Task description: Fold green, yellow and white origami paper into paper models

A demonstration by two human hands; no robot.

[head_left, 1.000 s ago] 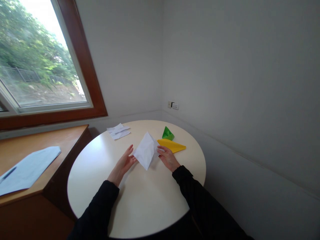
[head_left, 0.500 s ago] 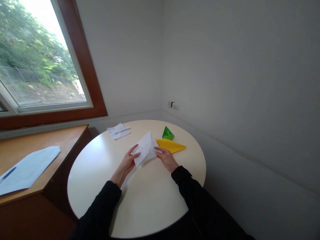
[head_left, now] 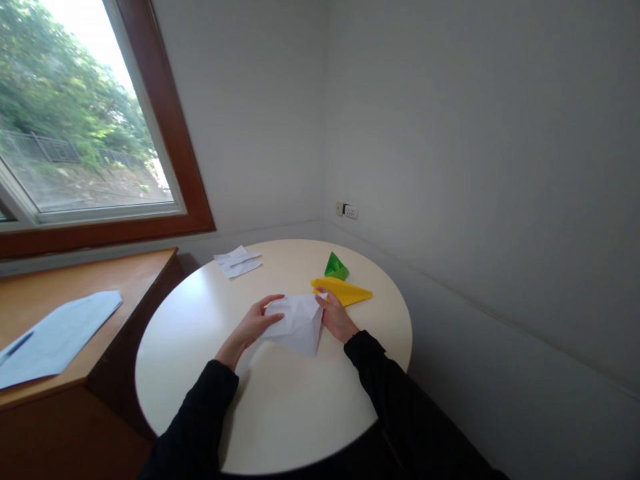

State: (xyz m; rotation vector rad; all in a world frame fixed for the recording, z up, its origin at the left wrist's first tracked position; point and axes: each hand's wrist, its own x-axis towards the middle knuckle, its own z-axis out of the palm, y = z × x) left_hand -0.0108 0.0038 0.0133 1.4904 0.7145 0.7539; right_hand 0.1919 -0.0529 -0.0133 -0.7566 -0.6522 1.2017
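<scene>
A creased sheet of white paper [head_left: 296, 323] is held between my two hands above the round table. My left hand [head_left: 255, 322] pinches its left edge, thumb on the near face. At the upper right corner, my right hand [head_left: 334, 313] grips the paper between thumb and fingers. Just behind my right hand lies a yellow folded paper [head_left: 350, 292], its point toward the right. Beyond that stands a green folded paper boat [head_left: 336, 268]. The far fingers of both hands are partly hidden.
White folded papers [head_left: 237, 261] lie at the table's far left. The round cream table [head_left: 190, 373] stands in the corner by the walls. To the left, a wooden ledge [head_left: 145, 267] carries a pale blue sheet [head_left: 65, 333] and a pen [head_left: 16, 347]. A socket [head_left: 351, 212] is on the wall.
The white paper has been turned: its peak pointed up before, and now a corner hangs down toward me with a flatter top edge. Both hands still hold it.
</scene>
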